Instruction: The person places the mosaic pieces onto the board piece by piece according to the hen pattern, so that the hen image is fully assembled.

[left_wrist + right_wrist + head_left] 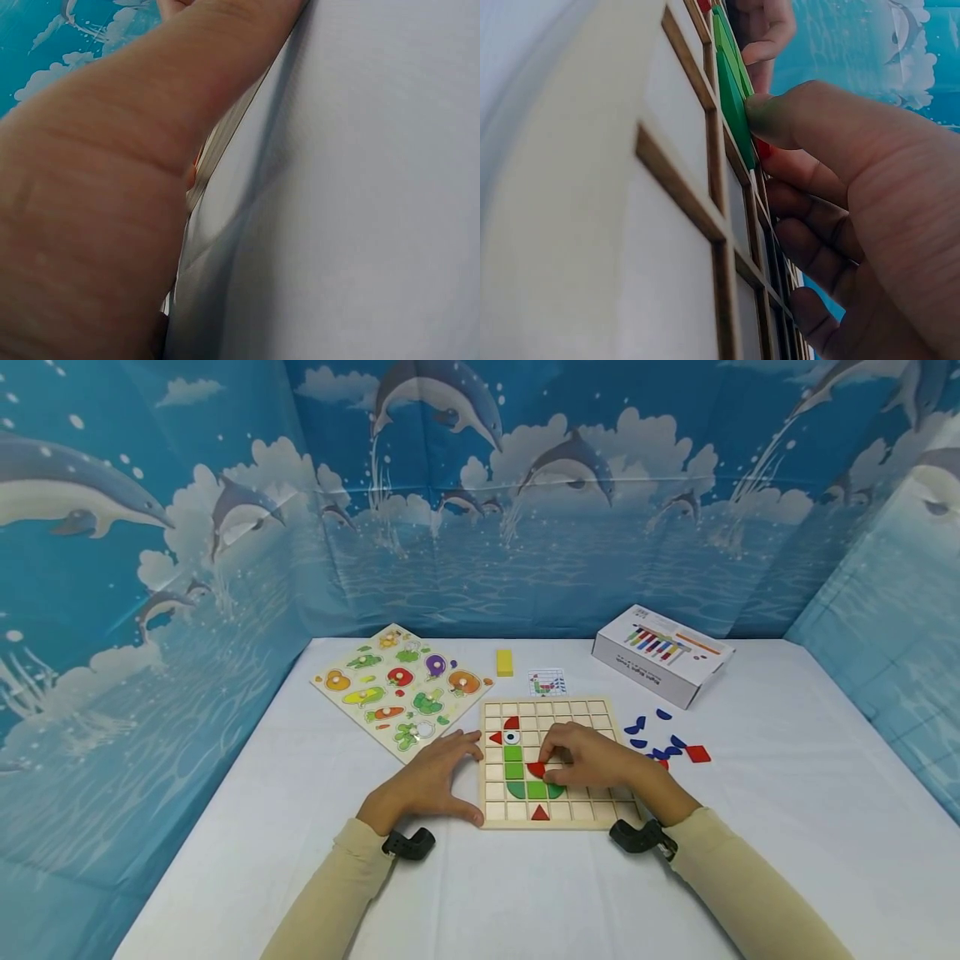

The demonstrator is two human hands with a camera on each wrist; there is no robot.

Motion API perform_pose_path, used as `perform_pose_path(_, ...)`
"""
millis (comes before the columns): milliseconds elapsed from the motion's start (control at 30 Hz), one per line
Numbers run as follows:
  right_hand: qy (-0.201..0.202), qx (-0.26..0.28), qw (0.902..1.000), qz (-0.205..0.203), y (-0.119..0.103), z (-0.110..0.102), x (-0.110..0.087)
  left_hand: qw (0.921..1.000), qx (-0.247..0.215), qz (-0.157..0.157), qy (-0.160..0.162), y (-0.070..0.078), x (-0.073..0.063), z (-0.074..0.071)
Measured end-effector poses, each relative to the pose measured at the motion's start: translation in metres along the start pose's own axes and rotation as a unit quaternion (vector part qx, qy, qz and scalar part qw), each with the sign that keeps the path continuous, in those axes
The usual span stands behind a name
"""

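Observation:
A wooden grid board [577, 811] lies on the white table, with flat coloured tiles set in its cells. My left hand [438, 777] is at the board's left edge, thumb and fingers spread apart along it. Over the middle of the grid, my right hand [592, 756] pinches a red rounded tile [536, 769] between thumb and forefinger. In the right wrist view only a sliver of that red tile shows, beside a green rounded tile [733, 112] under the thumb. Green squares [513, 770], a white tile with an eye [512, 737] and a red triangle [540, 812] sit in other cells.
Right of the board lie several blue half-round tiles [663, 714] and a red square tile [697, 753]. Behind it are a small pattern card [547, 682], a yellow block [504, 662] and a white box [652, 656]. A vegetable puzzle board [345, 700] lies at the back left.

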State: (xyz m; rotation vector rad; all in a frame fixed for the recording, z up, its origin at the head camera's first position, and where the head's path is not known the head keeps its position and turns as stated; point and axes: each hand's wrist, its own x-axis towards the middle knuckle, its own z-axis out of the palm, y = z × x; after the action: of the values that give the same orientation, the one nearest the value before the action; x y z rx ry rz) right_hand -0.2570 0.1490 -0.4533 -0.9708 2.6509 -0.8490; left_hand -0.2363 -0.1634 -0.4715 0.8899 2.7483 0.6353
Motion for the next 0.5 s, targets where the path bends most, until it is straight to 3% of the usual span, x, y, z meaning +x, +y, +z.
perform_pose_path(200,0.005,-0.003,0.9999,-0.015,0.0047,0.0005,-0.0003,1.0,-0.002,0.004,0.003,-0.0005,0.0002,0.0006)
perform_pose_path(500,-0.004,0.011,0.9999,-0.003,0.0028,-0.0004,0.0009,1.0,0.001,0.006,0.002,-0.0014,-0.0001,0.0006)
